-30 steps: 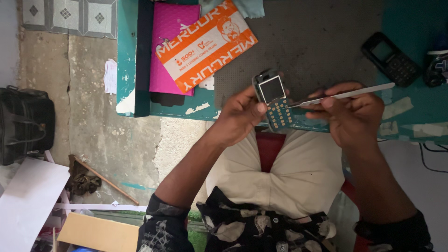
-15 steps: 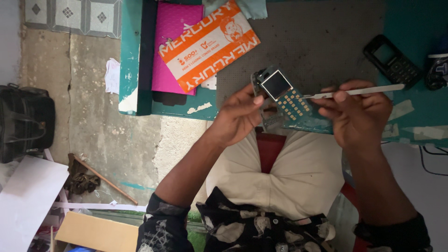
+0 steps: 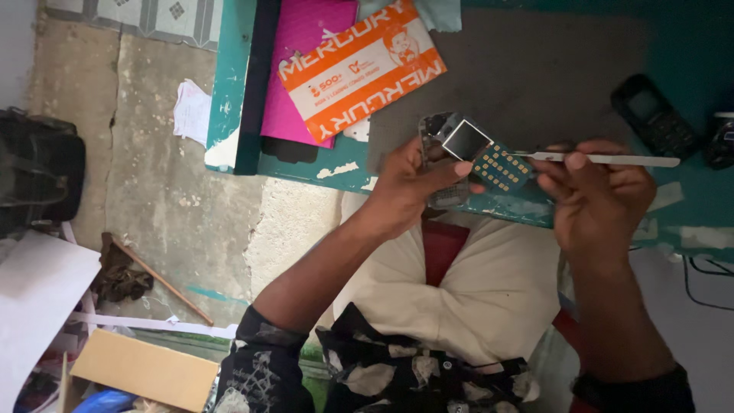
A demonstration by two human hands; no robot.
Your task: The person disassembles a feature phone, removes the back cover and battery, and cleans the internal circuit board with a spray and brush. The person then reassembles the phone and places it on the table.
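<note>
Teal-painted wooden worktop [image 3: 229, 92] carries an orange-and-white packet [image 3: 359, 69] beside the stripped grey phone with bare keypad board [image 3: 478, 153], gripped by left-hand fingers [image 3: 451, 170], while right-hand fingers [image 3: 569, 160] pinch slim metal tweezers [image 3: 612, 160] touching it.

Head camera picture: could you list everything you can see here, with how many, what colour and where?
opened phone: 1, grey with small screen and blue keypad board, held in left hand
flat tool: 1, pale metal, in right hand, tip at the phone
second phone: 1, black, on table at right
packet: 1, orange and white, on table
folder: 1, pink, under packet
table: 1, teal, chipped
bag: 1, black, floor left
cardboard box: 1, brown, bottom left
left hand: 1
right hand: 1
</note>
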